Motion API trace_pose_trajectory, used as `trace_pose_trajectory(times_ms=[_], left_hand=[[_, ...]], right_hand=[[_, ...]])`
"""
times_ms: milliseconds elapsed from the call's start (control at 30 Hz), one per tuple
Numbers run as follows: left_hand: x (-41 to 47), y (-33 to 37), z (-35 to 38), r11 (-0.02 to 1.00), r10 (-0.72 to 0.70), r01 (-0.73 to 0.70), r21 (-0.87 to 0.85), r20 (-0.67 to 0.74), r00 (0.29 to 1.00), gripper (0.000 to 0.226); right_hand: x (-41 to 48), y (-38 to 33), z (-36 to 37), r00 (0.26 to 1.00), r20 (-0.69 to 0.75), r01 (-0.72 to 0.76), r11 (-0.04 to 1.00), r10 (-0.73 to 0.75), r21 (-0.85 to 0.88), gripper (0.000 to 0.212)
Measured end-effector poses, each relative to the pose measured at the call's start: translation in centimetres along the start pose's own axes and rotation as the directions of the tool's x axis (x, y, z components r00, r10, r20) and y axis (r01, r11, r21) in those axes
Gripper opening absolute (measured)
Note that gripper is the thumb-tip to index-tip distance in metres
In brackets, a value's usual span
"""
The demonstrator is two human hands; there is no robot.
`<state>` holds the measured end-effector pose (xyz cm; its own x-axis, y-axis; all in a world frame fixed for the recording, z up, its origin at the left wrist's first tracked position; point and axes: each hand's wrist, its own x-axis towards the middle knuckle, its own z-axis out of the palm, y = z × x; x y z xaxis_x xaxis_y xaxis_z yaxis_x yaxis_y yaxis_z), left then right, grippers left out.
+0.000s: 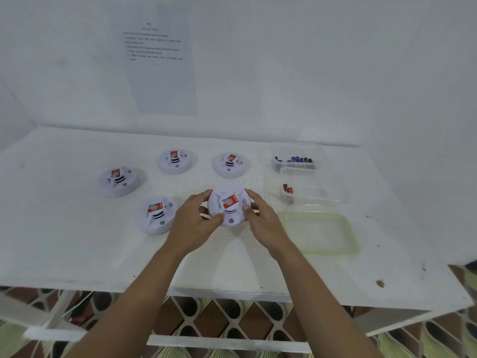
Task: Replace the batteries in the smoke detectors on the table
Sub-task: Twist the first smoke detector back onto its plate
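— What is happening on that big white table [77, 241]?

— Somebody is changing batteries there. A paper sheet [160, 73] is hanging on the wall behind it. The words are too small for me to read.

— What is lying on the right?

— A green-edged lid [320, 233] is lying near the front. Behind it a near tub [333, 195] is sitting, and behind that a far tub [318, 155].

— And the round white things?

— Those are smoke detectors. The far-left detector [118, 182], the back-middle detector [175, 161], the back-right detector [231, 165] and the front-left detector [157, 214] are all sitting face up, closed.

— Which one is being worked on?

— The middle detector [229, 205], near the front. The left hand [192, 223] is curling round its left rim, and the right hand [260, 218] is curling round its right rim, thumb on top. I cannot tell if it is touching the table.

— So what step is this?

— I think the person is starting to open it. Next they are going to need a firm twist, each hand turning its own way, to get at the battery inside.

— Where are the batteries?

— Red batteries [287, 189] are sitting in the near tub, and mixed batteries [300, 159] in the far one. I cannot tell which are new.
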<state>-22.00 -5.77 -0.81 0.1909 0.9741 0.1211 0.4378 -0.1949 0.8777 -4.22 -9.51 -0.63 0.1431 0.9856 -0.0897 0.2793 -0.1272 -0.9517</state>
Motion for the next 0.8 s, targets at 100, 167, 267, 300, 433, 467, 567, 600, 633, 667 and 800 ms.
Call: trace_pose_trajectory(times_ms=[100,167,267,300,433,467,567,600,633,667,800], left_hand=[[0.0,-0.3,0.2,1.000,-0.006,0.006,0.013,-0.001,1.000,0.056],[0.0,-0.3,0.3,1.000,-0.004,0.004,0.016,0.000,1.000,0.055],[0.0,-0.2,0.3,0.999,-0.011,0.010,0.039,0.005,1.000,0.052],[-0.1,-0.1,0.3,0.999,-0.012,0.012,0.045,0.005,1.000,0.052],[0.0,0.0,0.5,0.998,-0.014,0.013,0.064,0.009,1.000,0.049],[0.0,0.0,0.6,0.998,-0.016,0.015,0.063,0.009,1.000,0.048],[0.1,-0.1,0.8,0.996,-0.010,0.009,0.089,0.020,1.000,0.044],[0.2,-0.1,0.9,0.994,-0.006,0.004,0.107,0.024,1.000,0.041],[0.3,-0.2,1.1,0.993,-0.004,0.000,0.119,0.028,1.000,0.039],[0.4,-0.4,1.3,0.992,-0.003,-0.001,0.125,0.032,0.999,0.036],[0.8,-0.7,1.6,0.989,-0.003,-0.002,0.149,0.033,0.999,0.031]], right_hand=[[0.1,0.1,0.0,1.000,0.000,-0.001,1.000,0.001,-0.011,0.035],[0.1,0.2,0.0,1.000,-0.002,-0.008,1.000,0.008,-0.022,0.034],[0.3,0.1,0.1,1.000,-0.001,0.002,0.999,-0.002,-0.046,0.035],[0.4,0.1,0.1,1.000,-0.004,0.003,0.998,-0.003,-0.055,0.035],[0.7,0.0,0.0,1.000,-0.005,0.020,0.995,-0.020,-0.095,0.033],[0.8,0.1,0.0,1.000,-0.005,0.022,0.994,-0.022,-0.107,0.032],[1.5,0.6,0.1,1.000,-0.009,0.023,0.987,-0.025,-0.160,0.033],[1.7,0.9,0.1,1.000,-0.011,0.016,0.984,-0.019,-0.177,0.034],[2.0,1.1,0.1,1.000,-0.013,0.004,0.982,-0.007,-0.188,0.034],[2.2,1.3,0.1,1.000,-0.011,-0.005,0.981,0.003,-0.192,0.034],[2.8,1.6,-0.1,1.000,-0.014,-0.004,0.980,0.001,-0.198,0.035]])
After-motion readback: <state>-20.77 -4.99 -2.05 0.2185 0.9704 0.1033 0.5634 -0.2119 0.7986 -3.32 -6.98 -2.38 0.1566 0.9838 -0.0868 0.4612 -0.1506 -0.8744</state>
